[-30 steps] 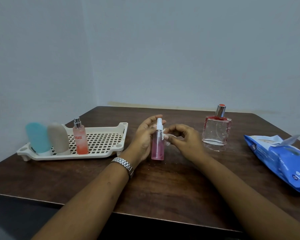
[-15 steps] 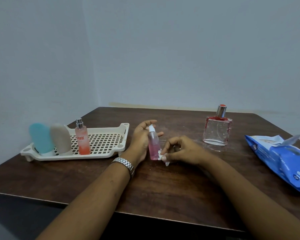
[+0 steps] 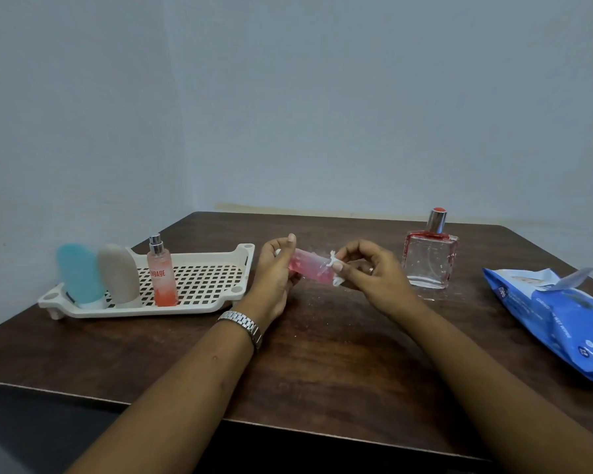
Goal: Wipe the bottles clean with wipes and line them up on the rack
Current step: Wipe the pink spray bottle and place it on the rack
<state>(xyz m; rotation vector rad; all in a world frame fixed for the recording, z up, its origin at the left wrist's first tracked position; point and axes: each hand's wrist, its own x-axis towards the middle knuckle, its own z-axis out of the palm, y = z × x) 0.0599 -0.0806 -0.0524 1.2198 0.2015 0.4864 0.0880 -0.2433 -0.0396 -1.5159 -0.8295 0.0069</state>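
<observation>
A small pink spray bottle [image 3: 309, 269] lies on its side in the air above the table's middle. My left hand [image 3: 275, 271] grips its capped end, and my right hand [image 3: 370, 272] pinches a small white wipe [image 3: 334, 272] against its base. The cream slotted rack [image 3: 199, 278] stands at the left and carries a blue bottle [image 3: 79, 274], a beige bottle [image 3: 119, 272] and an orange-pink spray bottle [image 3: 161, 273], all upright in a row. A square clear glass perfume bottle [image 3: 429, 260] with red trim stands on the table to the right of my hands.
A blue pack of wet wipes [image 3: 558, 316] lies at the table's right edge with its flap lifted. The dark wooden table [image 3: 322, 364] sits in a corner of pale walls. Its near edge runs below my forearms. A metal watch [image 3: 243, 323] is on my left wrist.
The pink bottle has gone from upright to lying sideways between my hands. My right hand with the wipe has moved from the bottle's side to its base.
</observation>
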